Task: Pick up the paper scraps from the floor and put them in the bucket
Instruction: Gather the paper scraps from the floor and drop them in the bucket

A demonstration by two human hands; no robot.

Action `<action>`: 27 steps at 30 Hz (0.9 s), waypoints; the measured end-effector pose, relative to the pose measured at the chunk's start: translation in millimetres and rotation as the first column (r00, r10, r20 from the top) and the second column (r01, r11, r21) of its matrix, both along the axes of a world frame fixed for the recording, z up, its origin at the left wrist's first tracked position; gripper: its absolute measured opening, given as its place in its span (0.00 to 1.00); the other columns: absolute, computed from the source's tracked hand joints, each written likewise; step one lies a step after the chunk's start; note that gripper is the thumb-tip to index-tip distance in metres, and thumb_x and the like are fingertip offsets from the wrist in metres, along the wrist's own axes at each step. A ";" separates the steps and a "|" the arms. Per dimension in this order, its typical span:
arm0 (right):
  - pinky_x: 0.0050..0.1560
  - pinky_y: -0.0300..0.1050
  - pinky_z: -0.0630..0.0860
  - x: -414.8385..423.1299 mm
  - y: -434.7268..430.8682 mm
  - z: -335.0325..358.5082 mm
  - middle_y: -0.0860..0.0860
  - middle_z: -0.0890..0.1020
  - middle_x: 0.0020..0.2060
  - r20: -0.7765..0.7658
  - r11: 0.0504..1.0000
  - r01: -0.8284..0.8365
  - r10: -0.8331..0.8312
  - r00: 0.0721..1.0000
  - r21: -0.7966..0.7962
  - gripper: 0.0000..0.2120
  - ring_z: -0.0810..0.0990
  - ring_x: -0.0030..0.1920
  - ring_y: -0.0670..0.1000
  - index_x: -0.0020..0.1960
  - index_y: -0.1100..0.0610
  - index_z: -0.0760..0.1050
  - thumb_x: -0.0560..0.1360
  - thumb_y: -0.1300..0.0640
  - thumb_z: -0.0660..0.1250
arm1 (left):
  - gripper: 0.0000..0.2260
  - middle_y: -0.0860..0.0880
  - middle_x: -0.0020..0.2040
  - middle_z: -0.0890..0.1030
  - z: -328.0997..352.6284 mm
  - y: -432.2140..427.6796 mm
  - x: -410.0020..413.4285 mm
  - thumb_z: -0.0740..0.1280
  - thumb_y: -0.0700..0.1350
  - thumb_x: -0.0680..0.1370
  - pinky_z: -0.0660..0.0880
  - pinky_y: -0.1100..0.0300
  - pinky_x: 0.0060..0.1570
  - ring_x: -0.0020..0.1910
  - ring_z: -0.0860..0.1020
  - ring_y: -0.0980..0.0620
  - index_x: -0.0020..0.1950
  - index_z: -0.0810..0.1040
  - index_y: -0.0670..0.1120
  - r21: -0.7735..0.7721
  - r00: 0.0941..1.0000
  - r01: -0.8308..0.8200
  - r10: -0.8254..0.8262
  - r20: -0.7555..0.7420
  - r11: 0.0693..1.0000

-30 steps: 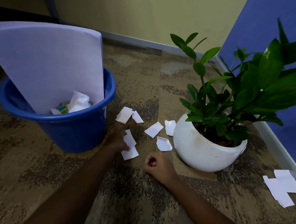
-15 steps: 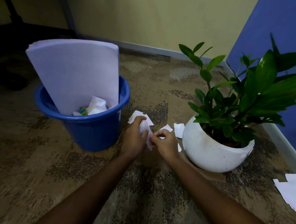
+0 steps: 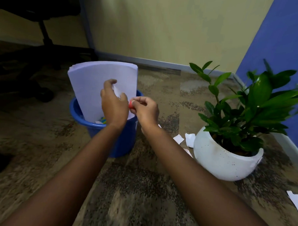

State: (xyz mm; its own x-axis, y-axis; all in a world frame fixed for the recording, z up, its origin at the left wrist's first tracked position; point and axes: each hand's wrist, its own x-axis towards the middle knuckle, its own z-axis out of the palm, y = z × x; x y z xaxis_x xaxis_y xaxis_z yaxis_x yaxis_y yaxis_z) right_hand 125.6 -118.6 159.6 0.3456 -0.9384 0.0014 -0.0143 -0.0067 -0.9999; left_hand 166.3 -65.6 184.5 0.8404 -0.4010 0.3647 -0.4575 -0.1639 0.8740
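Left hand [image 3: 113, 102] pinches scraps [image 3: 117, 92] over the bucket [image 3: 126, 137] — placed for the drop, I judge — while right hand [image 3: 145, 109] stays clenched on something red [image 3: 130, 105].

White paper scraps [image 3: 189, 139] lie beside the blue bucket [image 3: 124, 142] — upright, sheets standing inside.

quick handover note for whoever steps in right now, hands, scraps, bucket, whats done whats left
Left hand: closed on white paper scraps, raised over the round blue plastic bucket.
Right hand: beside it, pinching something small and red; whether it holds paper is unclear.
Bucket: holds a tall curved sheaf of white paper and some waste.
Done: one handful lifted, not yet dropped.
Left: loose scraps by the white ceramic plant pot, more at far right.
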 end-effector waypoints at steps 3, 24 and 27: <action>0.58 0.55 0.78 6.0 -0.1 -4.2 0.56 0.81 0.57 -0.046 0.999 -0.039 0.040 0.998 0.004 0.13 0.81 0.50 0.55 0.58 0.58 0.78 0.74 0.64 0.65 | 0.25 0.37 0.70 0.64 -3.0 -3.5 5.6 0.62 0.41 0.79 0.68 0.51 0.65 0.67 0.69 0.39 0.74 0.57 0.43 0.232 0.986 0.026 0.013 -0.168 0.972; 0.71 0.47 0.62 -102.5 -73.6 -144.3 0.56 0.69 0.70 -0.783 0.982 -0.109 -0.056 0.620 -0.156 0.20 0.64 0.71 0.56 0.68 0.59 0.70 0.77 0.56 0.63 | 0.27 0.45 0.74 0.62 -146.9 -48.6 -61.3 0.63 0.44 0.77 0.70 0.57 0.66 0.69 0.69 0.48 0.74 0.58 0.49 0.706 0.767 0.420 -0.639 0.060 0.570; 0.72 0.50 0.58 -106.4 -84.2 -158.0 0.57 0.62 0.73 -0.821 0.975 -0.079 -0.129 0.557 -0.207 0.27 0.59 0.73 0.57 0.72 0.55 0.63 0.76 0.50 0.63 | 0.28 0.42 0.74 0.62 -157.2 -66.9 -50.3 0.61 0.43 0.78 0.63 0.52 0.71 0.73 0.63 0.44 0.76 0.54 0.50 0.728 0.837 0.409 -0.544 -0.059 0.550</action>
State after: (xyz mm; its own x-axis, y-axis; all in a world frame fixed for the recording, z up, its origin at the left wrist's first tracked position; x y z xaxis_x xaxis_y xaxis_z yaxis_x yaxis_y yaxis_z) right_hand 19.2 -202.8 1.7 0.2680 -0.9593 -0.0887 -0.8341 -0.1850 -0.5196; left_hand 115.9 -132.5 27.3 0.4066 -0.9089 -0.0927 -0.7677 -0.3949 0.5046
